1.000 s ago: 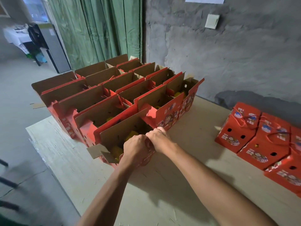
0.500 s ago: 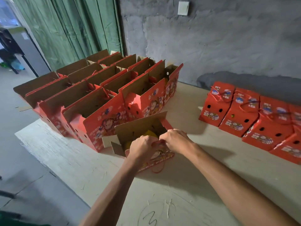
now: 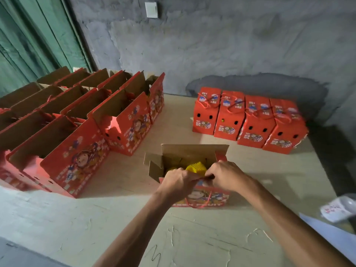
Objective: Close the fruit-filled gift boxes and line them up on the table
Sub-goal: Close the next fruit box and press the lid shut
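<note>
An open red gift box [image 3: 212, 197] stands alone in the middle of the table [image 3: 115, 218], its brown flaps up and yellow net-wrapped fruit [image 3: 195, 167] showing inside. My left hand [image 3: 178, 183] and my right hand [image 3: 226, 176] both grip the near top edge of this box, fingers curled over it. A red cord handle hangs down its front. Several open red boxes [image 3: 81, 132] stand in rows at the left. Several closed red boxes [image 3: 248, 120] form a line at the back right by the wall.
A grey concrete wall [image 3: 231, 45] runs behind the table and a green curtain [image 3: 34, 39] hangs at the left. White and blue paper [image 3: 335, 211] lies at the table's right edge. The near table edge drops off at the lower left.
The box in my hands has come away from the rows of open boxes and moved right to the table's middle. Both hands kept their hold on its near edge.
</note>
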The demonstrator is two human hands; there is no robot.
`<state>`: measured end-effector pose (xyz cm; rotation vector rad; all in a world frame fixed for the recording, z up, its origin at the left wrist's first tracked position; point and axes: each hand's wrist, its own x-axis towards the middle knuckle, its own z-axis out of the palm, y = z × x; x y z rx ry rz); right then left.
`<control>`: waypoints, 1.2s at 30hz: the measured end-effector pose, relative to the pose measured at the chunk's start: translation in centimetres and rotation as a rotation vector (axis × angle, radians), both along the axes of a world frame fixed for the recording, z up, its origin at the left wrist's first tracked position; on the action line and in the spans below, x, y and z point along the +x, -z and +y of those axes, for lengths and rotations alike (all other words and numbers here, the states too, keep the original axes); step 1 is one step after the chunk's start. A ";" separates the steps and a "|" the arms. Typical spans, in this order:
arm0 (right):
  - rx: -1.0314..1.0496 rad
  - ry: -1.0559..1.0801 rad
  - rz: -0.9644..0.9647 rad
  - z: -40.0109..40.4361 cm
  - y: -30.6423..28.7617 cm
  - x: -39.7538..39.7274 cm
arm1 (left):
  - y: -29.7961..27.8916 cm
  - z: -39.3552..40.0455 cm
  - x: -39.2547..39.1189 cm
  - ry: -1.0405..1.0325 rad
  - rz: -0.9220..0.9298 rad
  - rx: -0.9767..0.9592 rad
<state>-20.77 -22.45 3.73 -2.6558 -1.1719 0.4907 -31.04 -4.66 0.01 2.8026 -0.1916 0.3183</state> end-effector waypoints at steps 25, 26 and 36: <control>0.751 0.725 0.591 -15.6 3.2 0.5 | 1.2 0.4 -2.0 -0.425 -0.211 -0.734; 0.785 0.764 0.646 -15.8 3.5 0.7 | 1.4 0.7 -2.0 -0.561 -0.130 -0.916; 0.833 0.851 0.828 -14.9 5.4 1.7 | 3.7 1.2 -0.7 -0.334 0.162 -1.377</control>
